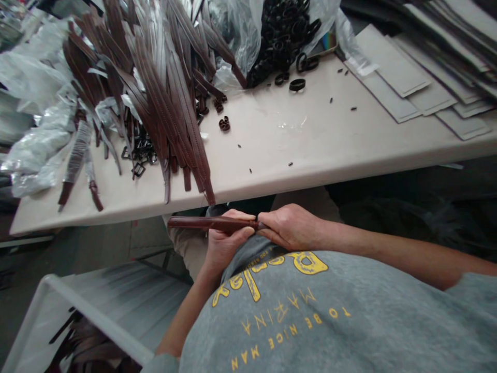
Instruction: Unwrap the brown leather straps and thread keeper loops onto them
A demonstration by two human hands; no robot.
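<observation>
A brown leather strap [190, 223] lies crosswise in front of my waist, just off the table's near edge. My left hand [227, 239] is closed around it, thumb on top, with one end jutting out to the left. Close beside it, my right hand [295, 227] pinches the strap's other end, where a narrow band crosses the leather. What exactly sits between the right fingertips is hidden. Beyond my hands, a big heap of similar brown straps [171, 103] spreads over the table, one tip hanging at the edge.
On the pale table [264, 181], dark metal buckles [143, 153] lie by the straps. Black loops [287, 36] are piled at the back, near small dark bits. Grey flat panels [399, 67] are stacked right; plastic wrap [42, 140] lies left. A white-framed rack [97, 321] stands lower left.
</observation>
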